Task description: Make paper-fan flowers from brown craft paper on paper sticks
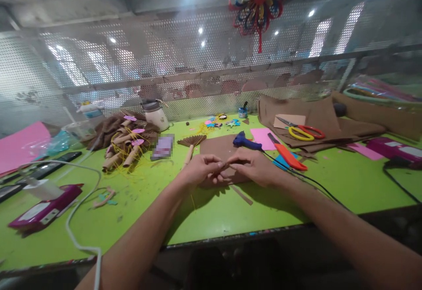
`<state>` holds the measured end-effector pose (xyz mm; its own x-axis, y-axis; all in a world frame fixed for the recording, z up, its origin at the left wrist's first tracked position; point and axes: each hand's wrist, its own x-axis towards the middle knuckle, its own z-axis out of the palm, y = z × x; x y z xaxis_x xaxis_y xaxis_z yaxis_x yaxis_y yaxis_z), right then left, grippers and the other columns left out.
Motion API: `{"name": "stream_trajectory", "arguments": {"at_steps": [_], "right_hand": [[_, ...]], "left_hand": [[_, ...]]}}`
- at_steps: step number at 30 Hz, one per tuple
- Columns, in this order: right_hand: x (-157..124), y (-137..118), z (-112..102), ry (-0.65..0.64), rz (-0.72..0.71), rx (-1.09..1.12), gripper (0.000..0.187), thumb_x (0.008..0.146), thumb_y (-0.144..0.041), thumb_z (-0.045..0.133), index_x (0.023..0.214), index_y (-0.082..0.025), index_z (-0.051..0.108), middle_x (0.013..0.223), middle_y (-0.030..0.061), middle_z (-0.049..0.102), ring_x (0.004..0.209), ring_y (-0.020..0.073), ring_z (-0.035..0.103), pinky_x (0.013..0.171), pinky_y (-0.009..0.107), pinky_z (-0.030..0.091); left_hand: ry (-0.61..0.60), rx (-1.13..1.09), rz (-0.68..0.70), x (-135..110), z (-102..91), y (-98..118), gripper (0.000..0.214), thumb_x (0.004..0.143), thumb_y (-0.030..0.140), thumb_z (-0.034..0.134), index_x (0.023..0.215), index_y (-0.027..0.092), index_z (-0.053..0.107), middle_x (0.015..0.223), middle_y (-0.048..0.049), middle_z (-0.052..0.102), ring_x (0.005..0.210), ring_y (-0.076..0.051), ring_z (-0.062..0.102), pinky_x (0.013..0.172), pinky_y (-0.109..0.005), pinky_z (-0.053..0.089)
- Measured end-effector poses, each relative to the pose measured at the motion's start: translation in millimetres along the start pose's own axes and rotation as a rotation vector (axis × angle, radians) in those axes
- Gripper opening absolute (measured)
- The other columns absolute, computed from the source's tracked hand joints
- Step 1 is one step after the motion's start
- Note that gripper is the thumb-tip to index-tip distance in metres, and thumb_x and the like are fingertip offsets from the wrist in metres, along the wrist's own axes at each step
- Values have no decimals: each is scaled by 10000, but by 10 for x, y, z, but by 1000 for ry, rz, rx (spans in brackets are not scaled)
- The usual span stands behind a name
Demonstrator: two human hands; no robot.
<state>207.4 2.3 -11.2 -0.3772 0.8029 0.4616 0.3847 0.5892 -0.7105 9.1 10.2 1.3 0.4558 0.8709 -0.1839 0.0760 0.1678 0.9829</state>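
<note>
Over the middle of the green table (211,215), my left hand (200,170) and my right hand (251,165) meet fingertip to fingertip. Both pinch a small brown paper piece (227,166) between them, just above a brown paper sheet (220,149). A thin brown strip (241,195) lies on the table below my right hand. A blue glue gun (245,141) rests just beyond my right hand, its black cord running off to the right.
A brown folded paper fan (191,142), a pile of paper rolls with yellow threads (127,145), an orange cutter (286,156), yellow-and-red scissors (301,130) on brown fabric, pink paper (20,145), a white cable (79,202), magenta boxes (46,208). A perforated metal screen stands behind.
</note>
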Motion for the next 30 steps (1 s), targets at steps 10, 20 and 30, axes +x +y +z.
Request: {"name": "stream_trajectory", "arguments": {"at_steps": [10, 20, 30], "right_hand": [[15, 21, 122, 61, 443, 861, 346, 666, -452, 746, 749, -133, 641, 685, 32, 620, 615, 117, 548, 630, 278, 455], [-40, 29, 152, 42, 388, 710, 271, 713, -384, 730, 826, -151, 650, 660, -3, 594, 610, 108, 535, 651, 281, 450], [-36, -36, 142, -18, 507, 990, 305, 648, -317, 787, 869, -140, 673, 762, 44, 666, 650, 135, 606, 689, 316, 491]], "left_hand": [[115, 12, 185, 2, 132, 11, 196, 714, 305, 720, 810, 136, 687, 669, -31, 687, 567, -105, 596, 632, -256, 501], [6, 201, 102, 16, 143, -74, 320, 773, 452, 615, 677, 147, 613, 609, -39, 670, 484, -106, 578, 472, -202, 408], [171, 162, 162, -84, 251, 110, 234, 749, 352, 652, 653, 146, 599, 608, -41, 674, 491, -128, 595, 544, -282, 500]]}}
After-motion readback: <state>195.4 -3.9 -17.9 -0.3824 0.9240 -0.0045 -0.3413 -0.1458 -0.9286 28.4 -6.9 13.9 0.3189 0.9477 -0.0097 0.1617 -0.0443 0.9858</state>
